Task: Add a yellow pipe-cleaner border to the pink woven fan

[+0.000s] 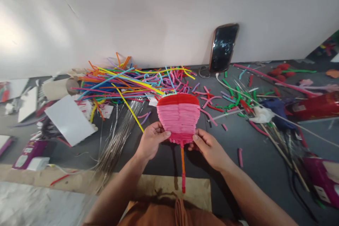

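Between my hands is a flat pipe-cleaner fan shape (pixel 178 116), made of tight pink rows with a red band along its far edge and a deeper pink band near my thumbs. An orange and pink stem (pixel 183 166) hangs from it toward me. My left hand (pixel 151 140) pinches the lower left edge, thumb on top. On the opposite lower edge, my right hand (pixel 206 145) grips with its thumb on the face. The fingers beneath are partly hidden. The piece is held up over the dark table.
A heap of coloured pipe cleaners (pixel 116 81) lies behind my left hand, beside a bundle of thin metal wires (pixel 119 134). A phone (pixel 224 47) leans on the wall, its cable (pixel 265 106) trailing right. Green and pink offcuts (pixel 233 99) are scattered rightward; a white card (pixel 70 120) lies left.
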### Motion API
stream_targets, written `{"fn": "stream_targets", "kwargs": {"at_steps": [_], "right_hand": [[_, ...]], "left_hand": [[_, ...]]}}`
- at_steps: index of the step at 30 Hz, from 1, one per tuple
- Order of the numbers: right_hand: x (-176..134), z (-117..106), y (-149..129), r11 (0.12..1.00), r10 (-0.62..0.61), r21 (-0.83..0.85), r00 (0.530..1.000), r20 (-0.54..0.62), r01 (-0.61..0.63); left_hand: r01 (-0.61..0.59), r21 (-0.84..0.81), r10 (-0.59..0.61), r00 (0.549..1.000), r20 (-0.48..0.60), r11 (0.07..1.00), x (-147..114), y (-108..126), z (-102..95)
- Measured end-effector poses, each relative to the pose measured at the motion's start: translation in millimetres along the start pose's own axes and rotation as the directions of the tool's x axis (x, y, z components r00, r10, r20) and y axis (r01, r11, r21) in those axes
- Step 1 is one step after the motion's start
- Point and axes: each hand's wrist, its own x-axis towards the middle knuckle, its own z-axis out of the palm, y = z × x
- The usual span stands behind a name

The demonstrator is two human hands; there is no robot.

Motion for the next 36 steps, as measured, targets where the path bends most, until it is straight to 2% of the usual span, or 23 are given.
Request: {"fn": "stream_targets", "kwargs": {"at_steps": [4,10,17,23,27,30,33,36], "right_hand": [[2,-2,3,0.989,0.071,0.121,0.993,0.09,-0.082],[1,3,3,0.982,0.082,0.171,0.997,0.012,-0.083],[-1,6,0,0.984,0.109,0.145,0.993,-0.049,-0.101],[1,5,1,0.983,0.109,0.155,0.992,-0.065,-0.098],[3,6,0,0.987,0.041,0.158,0.996,-0.081,-0.028],[5,4,1,0.98,-0.032,0.19,0.988,-0.15,0.061],[4,1,-1,0.979,-0.121,0.126,0.958,-0.261,0.158],[0,-1,-5,0.967,-0.247,-0.016,0.928,-0.28,0.253]], "left_hand": [[0.024,-0.01,-0.023,0.999,0.042,1.0,0,1,2.8],[0.013,-0.002,-0.012,0.985,0.172,1.0,-9,-2,10.4],[0.011,0.1,-0.022,0.994,0.111,0.995,-13,-1,16.7],[0.03,0.108,-0.04,0.995,0.091,0.994,-9,0,14.0],[0.054,0.05,-0.058,0.994,0.094,0.997,-3,-2,14.6],[0.098,0.044,-0.104,0.979,0.177,0.994,-8,-5,18.1],[0.15,0.196,-0.197,0.95,0.244,0.969,-22,-8,23.1],[0.069,0.35,-0.146,0.969,0.2,0.934,-36,-10,26.2]]}}
